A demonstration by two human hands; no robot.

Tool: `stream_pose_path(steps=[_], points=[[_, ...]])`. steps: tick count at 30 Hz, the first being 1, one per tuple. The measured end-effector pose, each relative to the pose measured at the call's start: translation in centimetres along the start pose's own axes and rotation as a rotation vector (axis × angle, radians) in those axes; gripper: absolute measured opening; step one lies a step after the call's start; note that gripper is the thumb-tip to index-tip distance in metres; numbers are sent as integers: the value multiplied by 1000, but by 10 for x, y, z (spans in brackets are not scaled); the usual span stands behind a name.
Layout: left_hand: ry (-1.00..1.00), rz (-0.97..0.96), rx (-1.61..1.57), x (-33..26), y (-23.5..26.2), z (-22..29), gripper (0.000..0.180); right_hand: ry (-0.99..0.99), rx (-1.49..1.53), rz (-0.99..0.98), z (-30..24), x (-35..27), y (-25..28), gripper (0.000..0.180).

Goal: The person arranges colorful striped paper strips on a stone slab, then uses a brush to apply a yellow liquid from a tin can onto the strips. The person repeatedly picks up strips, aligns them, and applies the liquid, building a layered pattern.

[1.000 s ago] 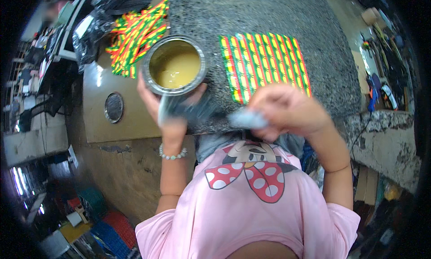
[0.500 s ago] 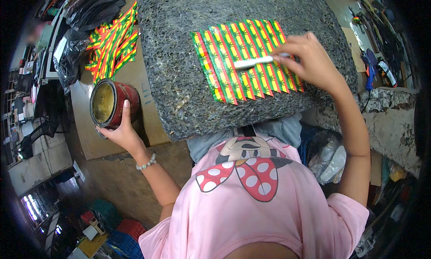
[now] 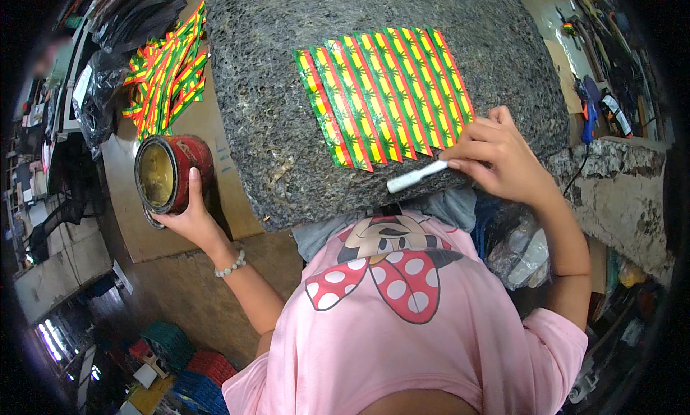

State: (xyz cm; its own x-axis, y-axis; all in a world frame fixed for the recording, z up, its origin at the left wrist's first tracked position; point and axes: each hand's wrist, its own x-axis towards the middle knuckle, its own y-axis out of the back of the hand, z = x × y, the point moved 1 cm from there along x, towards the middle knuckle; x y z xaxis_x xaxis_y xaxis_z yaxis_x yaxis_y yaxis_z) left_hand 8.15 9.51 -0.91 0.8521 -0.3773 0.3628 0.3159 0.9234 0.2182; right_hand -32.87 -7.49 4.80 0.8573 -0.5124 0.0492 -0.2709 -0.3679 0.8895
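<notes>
My left hand (image 3: 192, 217) grips a red can (image 3: 192, 157) by its side, thumb along the wall. The can is tilted, and yellowish contents show through its mouth. My right hand (image 3: 496, 154) pinches a slim whitish brush (image 3: 417, 177), its pale end pointing left over the near part of a dark, rough-surfaced block (image 3: 262, 120). Several red, yellow and green strips with dark leaf prints (image 3: 384, 98) lie side by side on that block, looking glossy. The brush is just nearer to me than the strips; I cannot tell whether it touches the block.
A loose heap of matching strips (image 3: 167, 80) lies on the brown board (image 3: 126, 221) to the left, beside black plastic bags (image 3: 97, 109). Tools with blue handles (image 3: 588, 109) are at the right, past a rough ledge (image 3: 625, 185). Coloured crates (image 3: 169, 343) stand at lower left.
My right hand has drawn the brush off the strips toward me, to their near edge. The can in my left hand has shifted slightly left in view, along with the whole scene.
</notes>
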Motion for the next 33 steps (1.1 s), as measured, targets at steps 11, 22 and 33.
stream_pose_path(steps=[11,22,33], points=[[24,-24,-24,-1,0,0,79,93,-448,321,39,44,10,23],[-20,-18,29,1,-1,-7,72,-124,96,-86,9,-2,38,14],[30,-47,-33,0,1,-9,82,116,-440,387,53,48,15,15]])
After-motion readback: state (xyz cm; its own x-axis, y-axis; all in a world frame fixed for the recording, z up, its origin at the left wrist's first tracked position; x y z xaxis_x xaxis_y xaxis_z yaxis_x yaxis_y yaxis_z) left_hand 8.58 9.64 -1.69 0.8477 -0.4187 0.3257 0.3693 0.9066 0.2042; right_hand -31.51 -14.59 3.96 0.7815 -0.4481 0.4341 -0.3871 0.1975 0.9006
